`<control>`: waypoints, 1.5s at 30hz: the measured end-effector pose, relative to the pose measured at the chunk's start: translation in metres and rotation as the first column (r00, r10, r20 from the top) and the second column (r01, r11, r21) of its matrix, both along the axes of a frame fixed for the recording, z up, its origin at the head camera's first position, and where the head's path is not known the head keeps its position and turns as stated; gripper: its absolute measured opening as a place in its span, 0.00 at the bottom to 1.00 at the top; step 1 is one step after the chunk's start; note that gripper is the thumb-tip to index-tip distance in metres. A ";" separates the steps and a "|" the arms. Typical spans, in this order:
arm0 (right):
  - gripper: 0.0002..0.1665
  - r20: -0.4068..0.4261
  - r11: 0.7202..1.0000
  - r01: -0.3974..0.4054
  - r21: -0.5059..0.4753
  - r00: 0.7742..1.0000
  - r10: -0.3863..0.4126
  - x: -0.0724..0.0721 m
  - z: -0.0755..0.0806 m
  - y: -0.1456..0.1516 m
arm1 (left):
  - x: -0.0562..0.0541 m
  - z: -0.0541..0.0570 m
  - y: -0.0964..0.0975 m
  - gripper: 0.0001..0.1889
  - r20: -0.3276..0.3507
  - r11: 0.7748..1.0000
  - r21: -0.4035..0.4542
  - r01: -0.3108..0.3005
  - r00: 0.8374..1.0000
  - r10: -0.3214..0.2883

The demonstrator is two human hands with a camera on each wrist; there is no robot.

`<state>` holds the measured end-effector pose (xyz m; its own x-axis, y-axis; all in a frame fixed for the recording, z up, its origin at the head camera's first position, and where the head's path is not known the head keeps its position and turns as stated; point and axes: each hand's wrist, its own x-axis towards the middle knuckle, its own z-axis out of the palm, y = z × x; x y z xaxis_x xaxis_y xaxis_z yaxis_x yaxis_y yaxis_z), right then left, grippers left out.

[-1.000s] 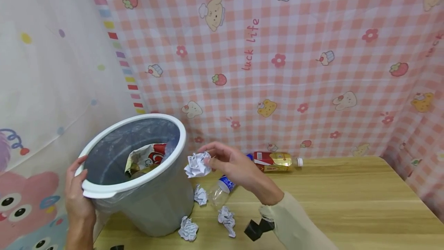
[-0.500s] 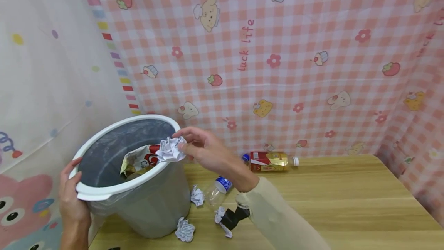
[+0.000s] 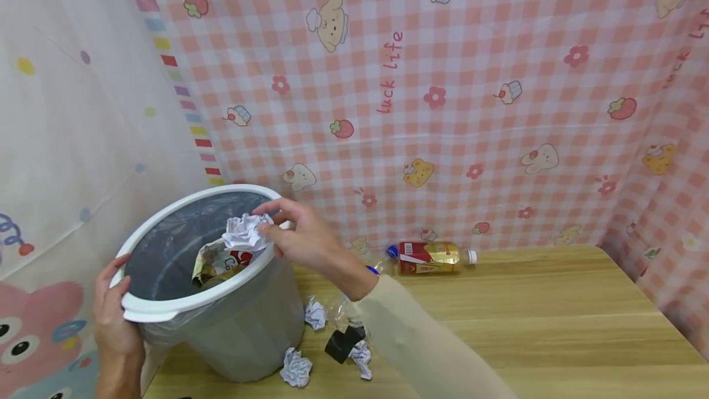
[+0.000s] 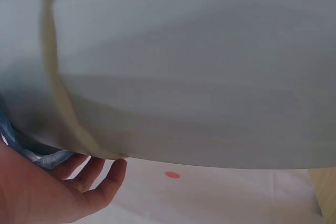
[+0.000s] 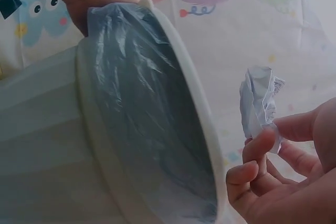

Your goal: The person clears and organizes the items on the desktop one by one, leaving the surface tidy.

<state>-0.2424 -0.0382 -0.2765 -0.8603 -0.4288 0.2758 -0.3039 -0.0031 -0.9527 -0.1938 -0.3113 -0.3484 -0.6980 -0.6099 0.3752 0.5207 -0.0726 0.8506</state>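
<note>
A grey trash can (image 3: pixel 238 337) with a white rim and a clear liner stands at the left, tilted. My left hand (image 3: pixel 115 319) grips its rim on the left side, fingertips over the edge; the left wrist view shows those curled fingers (image 4: pixel 107 184) under the can's side. Over the mouth, at the right of the rim, my right hand (image 3: pixel 301 236) pinches a crumpled paper ball (image 3: pixel 246 233) between thumb and fingers. The right wrist view has this paper ball (image 5: pixel 257 100) beside the white rim. Inside the can lies a printed wrapper (image 3: pixel 213 257) in white, red and green.
Several crumpled paper balls lie by the can's base, one paper ball (image 3: pixel 296 367) at the front and another (image 3: pixel 315 313) behind. A clear bottle (image 3: pixel 338 311) is partly hidden by my right arm. A red-and-gold labelled bottle (image 3: pixel 429 258) lies near the checked curtain (image 3: pixel 498 140).
My right hand has carried the paper ball leftward, from beside the can to over its mouth. The left hand stays on the rim. The view has shifted slightly.
</note>
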 end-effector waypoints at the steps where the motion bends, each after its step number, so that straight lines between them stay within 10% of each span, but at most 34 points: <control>1: 0.12 0.002 1.000 0.004 0.006 1.000 -0.004 0.000 0.000 -0.003 | 0.000 0.000 0.000 0.20 0.002 1.000 -0.002 0.000 1.000 0.000; 35: 0.11 0.116 0.999 0.047 -0.007 0.992 -0.046 -0.003 0.004 -0.031 | 0.001 0.000 -0.001 0.20 0.017 0.999 -0.032 -0.013 1.000 0.014; 45: 0.26 0.124 0.999 -0.001 0.032 0.992 -0.003 0.000 0.001 -0.021 | 0.001 0.000 -0.002 0.20 0.015 0.999 -0.032 -0.016 1.000 0.016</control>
